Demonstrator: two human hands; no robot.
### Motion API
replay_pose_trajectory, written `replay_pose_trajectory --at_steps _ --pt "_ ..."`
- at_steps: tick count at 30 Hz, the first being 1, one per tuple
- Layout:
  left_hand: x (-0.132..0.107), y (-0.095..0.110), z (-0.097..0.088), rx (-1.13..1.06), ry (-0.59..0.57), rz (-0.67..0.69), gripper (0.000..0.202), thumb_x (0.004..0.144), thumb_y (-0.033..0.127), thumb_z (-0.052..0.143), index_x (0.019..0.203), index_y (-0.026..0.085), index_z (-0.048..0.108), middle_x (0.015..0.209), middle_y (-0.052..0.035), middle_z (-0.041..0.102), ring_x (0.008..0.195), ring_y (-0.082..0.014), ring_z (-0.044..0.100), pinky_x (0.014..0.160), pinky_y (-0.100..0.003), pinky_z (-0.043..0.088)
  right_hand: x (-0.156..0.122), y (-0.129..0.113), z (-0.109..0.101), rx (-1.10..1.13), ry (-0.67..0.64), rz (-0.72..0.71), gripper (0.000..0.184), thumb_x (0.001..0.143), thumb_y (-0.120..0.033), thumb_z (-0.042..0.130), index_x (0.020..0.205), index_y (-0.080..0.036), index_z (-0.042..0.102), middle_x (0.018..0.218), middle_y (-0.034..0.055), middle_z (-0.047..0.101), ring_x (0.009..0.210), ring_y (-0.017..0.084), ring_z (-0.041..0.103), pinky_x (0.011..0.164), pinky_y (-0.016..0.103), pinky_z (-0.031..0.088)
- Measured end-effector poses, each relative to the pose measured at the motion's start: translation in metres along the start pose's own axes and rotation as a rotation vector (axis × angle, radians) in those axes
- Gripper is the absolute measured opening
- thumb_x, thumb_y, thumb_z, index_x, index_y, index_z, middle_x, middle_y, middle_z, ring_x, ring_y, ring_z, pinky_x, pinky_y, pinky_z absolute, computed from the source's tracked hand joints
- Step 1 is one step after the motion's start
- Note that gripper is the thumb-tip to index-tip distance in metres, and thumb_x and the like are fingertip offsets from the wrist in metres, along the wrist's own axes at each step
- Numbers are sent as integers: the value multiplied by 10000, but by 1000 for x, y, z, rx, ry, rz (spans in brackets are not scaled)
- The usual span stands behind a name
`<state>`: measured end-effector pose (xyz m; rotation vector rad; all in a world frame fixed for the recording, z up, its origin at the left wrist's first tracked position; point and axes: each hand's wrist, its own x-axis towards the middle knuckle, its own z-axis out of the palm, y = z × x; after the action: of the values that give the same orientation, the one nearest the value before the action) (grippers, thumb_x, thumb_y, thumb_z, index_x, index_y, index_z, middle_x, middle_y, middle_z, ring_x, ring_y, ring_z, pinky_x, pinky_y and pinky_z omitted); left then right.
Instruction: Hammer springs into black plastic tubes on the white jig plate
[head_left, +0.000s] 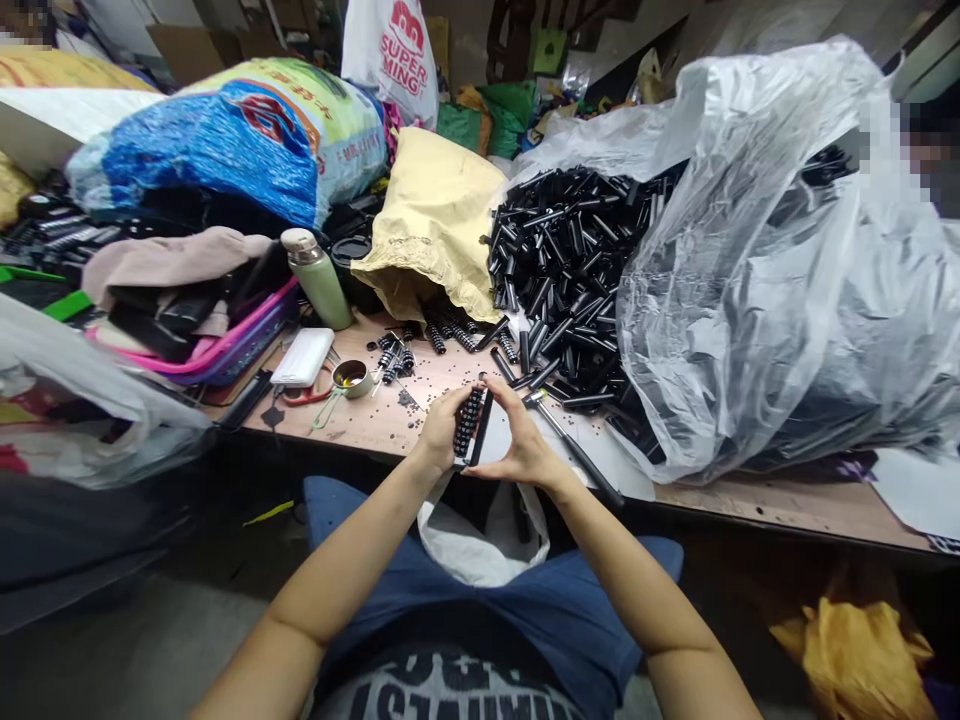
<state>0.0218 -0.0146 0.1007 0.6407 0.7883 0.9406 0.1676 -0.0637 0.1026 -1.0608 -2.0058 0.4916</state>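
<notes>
Over on the left, a pink-and-purple basket [176, 371] sits loaded with pale pink cloth [176, 262] and dark items, and next to it stands a green thermos [324, 288]. Just in front, a white rectangular case [304, 358] lies on the surface [367, 425], a tape roll [355, 386] near it, then a small cluster of ridged black pieces [396, 358]. Now to the middle: the left hand [439, 432] has its fingers closed round a black ridged piece [466, 425], held up at the near edge of the surface. Right alongside it comes a slim black strip [484, 425], and there's the right hand [523, 445], thumb and forefinger curved wide, pinching that strip end to end. Behind the hands, a beige sack [442, 210] leans open, and a great heap of black tubes [562, 240] spreads rightward. A long dark rod [581, 453] lies beside the right hand, and at far right bulges a clear plastic bag [742, 290].
</notes>
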Motion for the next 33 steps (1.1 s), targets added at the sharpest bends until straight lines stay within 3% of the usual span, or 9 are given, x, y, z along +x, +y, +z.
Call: replay_pose_trajectory --at_steps 3,10,16,22,28,33 --pt "-2 -1 4 14 11 -18 370 752 429 674 931 112 612 618 18 589 447 -129 596 429 -237 485 2 2 5 -19 -22 0 1149 605 -480 813 1487 -194 135 1506 176 286 1415 302 274 1175 485 255" --pt "-7 -1 7 66 34 -50 344 775 426 678 892 118 581 591 25 567 403 -116 581 385 -208 469 -2 9 14 -15 -35 24 1208 550 -488 840 1484 -182 139 1500 193 290 1414 311 273 1174 491 253" --pt "-6 -2 11 112 47 -88 303 839 398 630 866 100 585 549 15 564 379 -107 565 370 -193 463 -8 11 20 185 14 143 1121 587 -437 830 1465 -189 179 1509 174 244 1424 281 253 1168 438 287" --pt "-4 -5 11 120 39 -110 289 869 373 608 908 87 600 594 -3 602 390 -90 570 374 -171 469 -12 15 26 329 62 214 1136 534 -419 857 1450 -213 218 1480 151 288 1373 280 342 1148 443 319" --pt "2 -12 9 164 105 -169 315 859 413 625 868 98 605 553 5 576 401 -86 560 412 -180 494 -17 18 32 270 46 262 1163 513 -406 862 1453 -203 208 1479 158 293 1368 290 347 1150 457 310" --pt "5 -17 7 188 78 -200 326 857 420 626 827 96 609 531 3 567 403 -81 545 427 -187 497 -23 21 38 161 78 289 1123 516 -359 837 1437 -175 220 1449 170 345 1342 299 385 1134 473 329"
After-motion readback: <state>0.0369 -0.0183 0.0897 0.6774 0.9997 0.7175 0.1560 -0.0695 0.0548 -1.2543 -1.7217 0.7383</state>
